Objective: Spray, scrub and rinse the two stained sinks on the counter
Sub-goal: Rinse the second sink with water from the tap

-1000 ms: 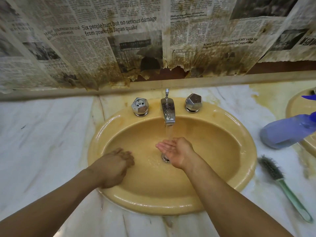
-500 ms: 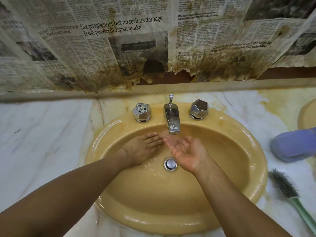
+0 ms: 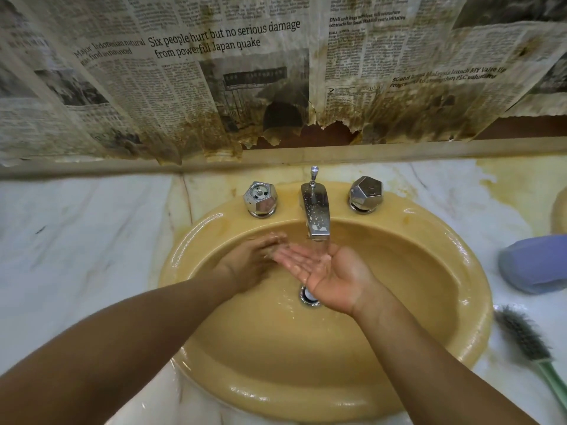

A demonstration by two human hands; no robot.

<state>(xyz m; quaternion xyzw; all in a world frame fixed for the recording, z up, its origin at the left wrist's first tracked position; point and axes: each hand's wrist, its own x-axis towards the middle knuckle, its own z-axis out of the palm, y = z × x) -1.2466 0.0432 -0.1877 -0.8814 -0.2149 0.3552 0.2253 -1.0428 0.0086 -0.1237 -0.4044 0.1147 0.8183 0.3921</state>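
1. The step in hand looks like the rinse of the near sink [image 3: 474, 305]. Water [image 3: 321, 245] runs from the spout [image 3: 317, 214] onto the right hand [image 3: 326, 273]. That hand lies palm up beneath the spout with its fingers straight and loosely spread. Its grip is wide and holds nothing.
2. The left hand [image 3: 248, 265] is palm down and blurred, reaching toward the basin's back wall just left of the spout, beside the right fingertips. Its grip also appears wide and empty. Whether it touches the basin wall I cannot tell.
3. The sink is set in the marble worktop [image 3: 76, 240], directly in front of the person. Its rim is wet and glossy, and the drain [image 3: 307, 297] is partly hidden behind the heel of the right hand. Brownish marks show on the rim near the right knob [image 3: 366, 194] and on the worktop beyond it.
4. The spray bottle [image 3: 535, 265] lies on its side on the worktop to the right. The brush [image 3: 523, 335] lies just nearer the person, and both are well apart from the hands. Only a sliver of the second sink [image 3: 561, 213] shows at the right edge.
5. I judge this basin nearly done and the second one not yet tackled. The next move calls for carrying cupped water onto the stained rim. After that, a knob must be turned to stop the flow, and the person must reach right for the bottle.
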